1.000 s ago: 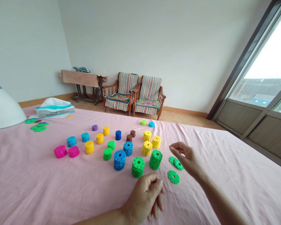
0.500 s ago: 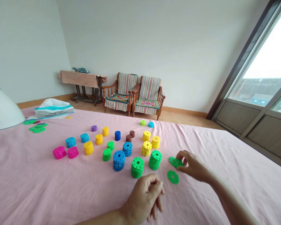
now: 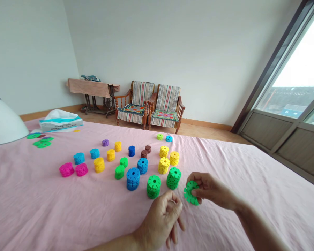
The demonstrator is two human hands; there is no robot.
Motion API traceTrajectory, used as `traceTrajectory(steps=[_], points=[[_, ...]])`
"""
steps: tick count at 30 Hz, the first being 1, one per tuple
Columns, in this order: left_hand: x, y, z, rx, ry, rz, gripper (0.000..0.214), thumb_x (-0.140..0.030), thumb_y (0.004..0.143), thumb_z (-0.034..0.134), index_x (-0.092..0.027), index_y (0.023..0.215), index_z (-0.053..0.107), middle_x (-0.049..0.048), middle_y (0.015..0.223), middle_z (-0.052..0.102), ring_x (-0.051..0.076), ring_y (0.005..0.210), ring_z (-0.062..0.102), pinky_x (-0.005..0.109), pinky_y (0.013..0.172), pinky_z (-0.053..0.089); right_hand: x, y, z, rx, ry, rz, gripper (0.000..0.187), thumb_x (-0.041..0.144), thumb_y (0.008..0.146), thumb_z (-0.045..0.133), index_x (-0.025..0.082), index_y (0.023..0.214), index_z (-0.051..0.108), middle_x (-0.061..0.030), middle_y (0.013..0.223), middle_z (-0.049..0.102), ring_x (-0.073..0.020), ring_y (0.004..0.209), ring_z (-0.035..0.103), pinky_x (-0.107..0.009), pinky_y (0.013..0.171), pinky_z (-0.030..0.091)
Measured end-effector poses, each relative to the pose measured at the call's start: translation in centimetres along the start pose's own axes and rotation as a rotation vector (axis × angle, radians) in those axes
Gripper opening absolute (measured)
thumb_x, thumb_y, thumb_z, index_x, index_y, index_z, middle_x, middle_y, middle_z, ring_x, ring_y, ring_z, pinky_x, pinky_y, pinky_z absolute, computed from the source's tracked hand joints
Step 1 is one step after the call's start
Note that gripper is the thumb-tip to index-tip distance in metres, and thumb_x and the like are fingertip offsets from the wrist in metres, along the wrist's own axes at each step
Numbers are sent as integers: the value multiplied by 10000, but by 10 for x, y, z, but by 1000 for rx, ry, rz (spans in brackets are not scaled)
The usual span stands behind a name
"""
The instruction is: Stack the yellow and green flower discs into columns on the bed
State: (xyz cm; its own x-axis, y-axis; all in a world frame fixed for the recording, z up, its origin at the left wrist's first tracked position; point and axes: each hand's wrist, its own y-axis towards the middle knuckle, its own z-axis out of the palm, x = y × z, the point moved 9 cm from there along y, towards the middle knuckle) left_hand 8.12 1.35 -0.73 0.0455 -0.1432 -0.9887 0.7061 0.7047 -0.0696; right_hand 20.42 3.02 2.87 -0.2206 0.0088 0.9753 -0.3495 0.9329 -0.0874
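My right hand [image 3: 208, 190] pinches green notched discs [image 3: 191, 191] just above the pink cloth, right of a tall green disc stack [image 3: 174, 178]. My left hand [image 3: 162, 219] rests near the front edge with its fingers curled loosely; nothing shows in it. A second green stack [image 3: 154, 186] stands just beyond my left hand. A blue stack [image 3: 133, 179] is to its left.
Several more disc stacks in yellow [image 3: 164, 165], blue, brown, purple and pink [image 3: 67, 169] dot the pink cloth [image 3: 42, 209]. Loose green discs [image 3: 42, 143], a tissue pack [image 3: 60, 122] and a white dome [image 3: 2, 122] lie far left. Two wooden chairs [image 3: 151, 108] stand behind.
My right hand came down onto the loose green discs at the right, gathered them and drew them toward me, lifted in a pinch. The left hand stayed where it was.
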Motion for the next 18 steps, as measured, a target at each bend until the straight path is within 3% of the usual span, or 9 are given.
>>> traceTrajectory(steps=[4, 9, 13, 18], points=[[-5, 0, 1, 12, -24, 27, 527, -670, 797, 547, -172, 936, 445, 61, 836, 668, 31, 325, 476, 110, 262, 297, 11, 1, 24, 71, 68, -17, 299, 416, 808, 675, 173, 944, 566, -7, 774, 628, -108, 649, 575, -222, 563, 461], [-2, 1, 2, 27, -34, 9, 519, -655, 800, 555, -159, 928, 470, 29, 742, 638, 39, 311, 469, 119, 257, 309, 19, 3, 44, 84, 56, -44, 327, 481, 844, 612, 192, 990, 575, 25, 726, 566, -91, 589, 536, -212, 532, 461], [-3, 2, -1, -5, -57, 12, 537, -674, 789, 550, -154, 905, 489, 11, 665, 624, 47, 311, 469, 122, 264, 309, 26, 1, 48, 69, -18, -78, 304, 458, 883, 566, 194, 1032, 587, 14, 757, 562, -98, 615, 531, -216, 541, 465], [3, 3, -7, -57, -123, -45, 577, -714, 742, 565, -169, 904, 467, -22, 582, 596, 70, 318, 479, 130, 268, 314, 32, -3, 35, -25, -321, -111, 357, 304, 790, 705, 223, 1118, 588, 7, 820, 599, -134, 725, 541, -263, 654, 478]])
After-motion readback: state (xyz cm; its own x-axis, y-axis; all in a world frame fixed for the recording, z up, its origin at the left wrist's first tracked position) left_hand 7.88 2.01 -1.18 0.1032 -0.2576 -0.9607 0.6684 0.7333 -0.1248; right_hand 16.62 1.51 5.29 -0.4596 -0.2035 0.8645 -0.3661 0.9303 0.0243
